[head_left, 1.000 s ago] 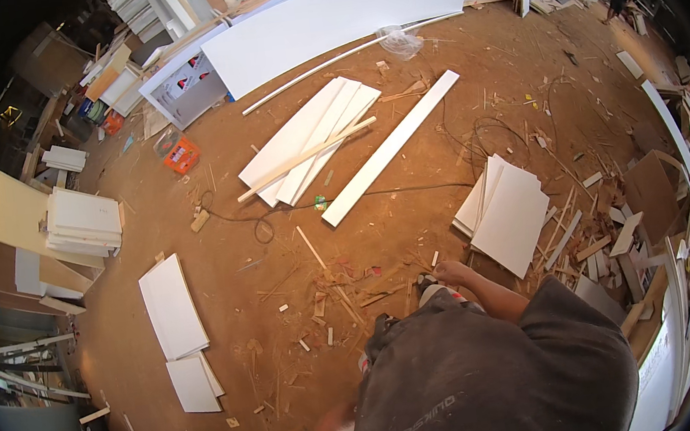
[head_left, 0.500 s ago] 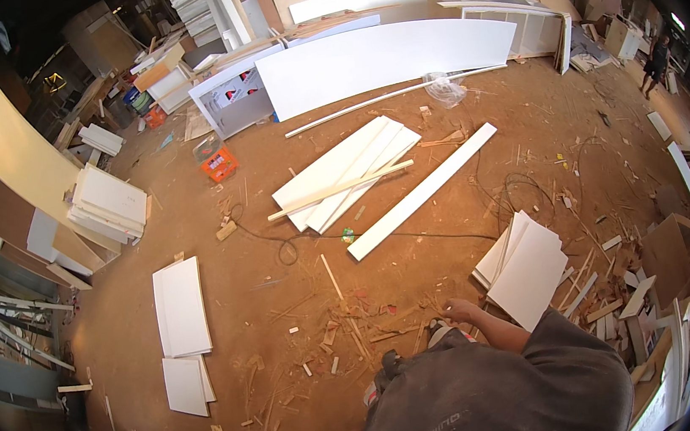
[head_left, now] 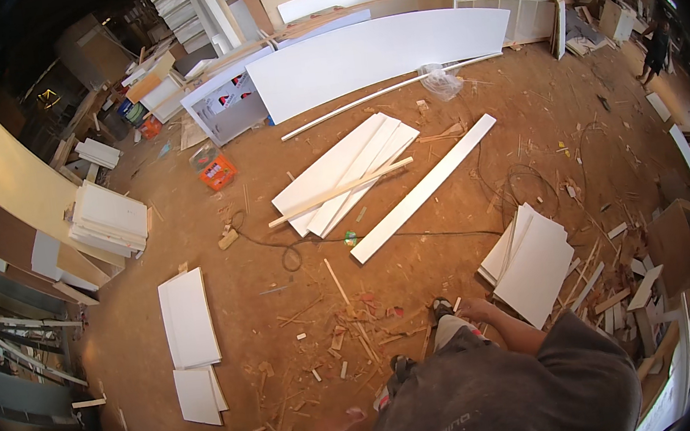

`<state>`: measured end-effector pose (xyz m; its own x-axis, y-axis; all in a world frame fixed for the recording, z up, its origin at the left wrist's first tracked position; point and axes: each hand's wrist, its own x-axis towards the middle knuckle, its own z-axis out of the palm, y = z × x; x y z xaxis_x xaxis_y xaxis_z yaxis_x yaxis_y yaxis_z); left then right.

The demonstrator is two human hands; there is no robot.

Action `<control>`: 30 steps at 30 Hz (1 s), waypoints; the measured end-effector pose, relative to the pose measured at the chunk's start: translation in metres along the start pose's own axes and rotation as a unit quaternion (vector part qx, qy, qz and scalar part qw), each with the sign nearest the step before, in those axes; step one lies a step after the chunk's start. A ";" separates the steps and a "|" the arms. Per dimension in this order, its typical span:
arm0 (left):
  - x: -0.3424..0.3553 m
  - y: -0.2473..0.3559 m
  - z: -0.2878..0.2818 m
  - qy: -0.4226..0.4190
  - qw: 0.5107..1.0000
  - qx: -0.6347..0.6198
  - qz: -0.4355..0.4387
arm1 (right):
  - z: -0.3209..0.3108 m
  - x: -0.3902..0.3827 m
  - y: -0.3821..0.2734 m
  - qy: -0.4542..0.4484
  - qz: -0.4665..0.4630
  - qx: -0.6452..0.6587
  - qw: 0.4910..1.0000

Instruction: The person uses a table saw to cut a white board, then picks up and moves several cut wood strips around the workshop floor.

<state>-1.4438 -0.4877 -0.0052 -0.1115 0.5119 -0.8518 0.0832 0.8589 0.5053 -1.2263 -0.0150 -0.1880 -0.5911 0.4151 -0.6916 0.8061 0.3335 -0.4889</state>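
My left hand [head_left: 345, 421] is held low over the floor, its fingers stretched out and nothing seen in them. Bent at the elbow, my right arm brings my right hand [head_left: 477, 311] in front of my body, above my shoe [head_left: 441, 308]. A small pale sliver [head_left: 458, 303] shows by its fingertips; whether the hand holds it I cannot tell. Nearest to that hand, on its right, lies a stack of white panels [head_left: 534, 270], apart from it. Scattered wood scraps [head_left: 337, 335] cover the floor ahead of my feet.
Ahead lie a long white board [head_left: 425, 187] and white panels [head_left: 316, 189] with a wooden strip [head_left: 341, 192] across them. A dark cable [head_left: 441, 233] trails over the floor. More panels [head_left: 189, 318] lie left. An orange crate [head_left: 217, 172] stands farther off; offcuts [head_left: 644, 287] pile at right.
My left hand has come forward into fuller view with its fingers extended. My right hand has moved slightly right. Both shoes now show more, and the view has shifted a little.
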 end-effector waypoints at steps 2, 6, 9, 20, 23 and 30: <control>0.005 0.033 -0.028 0.163 0.987 0.013 -0.004 | -0.019 0.008 -0.006 -0.044 -0.021 -0.029 0.998; 0.089 0.052 -0.064 0.336 0.941 -0.033 0.039 | -0.047 0.028 -0.015 0.044 -0.066 -0.048 0.996; 0.108 0.174 -0.081 0.293 0.956 0.019 0.000 | -0.086 0.029 -0.006 0.048 -0.064 0.051 0.995; 0.325 0.243 -0.104 0.164 0.959 -0.145 -0.180 | -0.332 0.145 0.106 0.155 0.091 0.187 0.966; 0.373 0.297 -0.146 0.167 0.966 -0.166 -0.106 | -0.416 0.151 0.122 0.214 0.078 0.267 0.936; 0.484 0.509 -0.235 0.198 0.978 -0.026 0.055 | -0.494 0.201 0.148 0.247 0.155 0.359 0.886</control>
<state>-1.6883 0.2009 -0.1272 -0.4799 0.5584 -0.6767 0.0672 0.7925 0.6062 -1.2391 0.5359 -0.1366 -0.1346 0.7716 -0.6217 0.6364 -0.4136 -0.6511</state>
